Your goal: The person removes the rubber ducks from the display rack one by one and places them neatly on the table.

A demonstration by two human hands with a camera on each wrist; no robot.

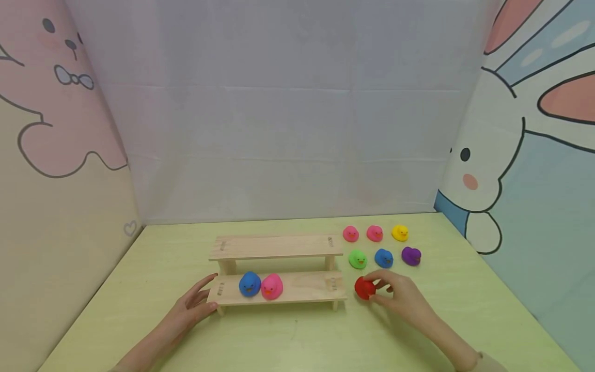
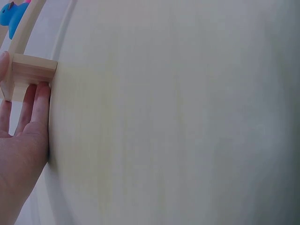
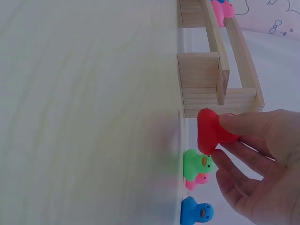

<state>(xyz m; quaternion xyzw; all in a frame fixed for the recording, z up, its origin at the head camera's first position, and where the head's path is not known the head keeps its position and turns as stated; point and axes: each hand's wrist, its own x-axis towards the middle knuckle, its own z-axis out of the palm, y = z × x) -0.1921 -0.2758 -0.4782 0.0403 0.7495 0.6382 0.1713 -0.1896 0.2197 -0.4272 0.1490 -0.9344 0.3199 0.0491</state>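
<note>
My right hand (image 1: 398,295) pinches a red rubber duck (image 1: 364,288) between thumb and fingers, just off the right end of a two-step wooden shelf (image 1: 302,287). In the right wrist view the red duck (image 3: 208,131) appears held above the table. At the shelf's left end, my left hand (image 1: 188,312) holds the lower step, its thumb and fingers on either side of the board end (image 2: 35,65). On that lower step sit a blue duck (image 1: 250,284) and a pink duck (image 1: 271,287), side by side toward the left.
Right of the shelf, ducks stand in two rows: two pink ducks (image 1: 350,234) and a yellow duck (image 1: 400,233) behind, a green duck (image 1: 358,259), a blue duck (image 1: 384,258) and a purple duck (image 1: 411,256) in front. Printed curtains (image 1: 288,113) surround the table (image 1: 288,346).
</note>
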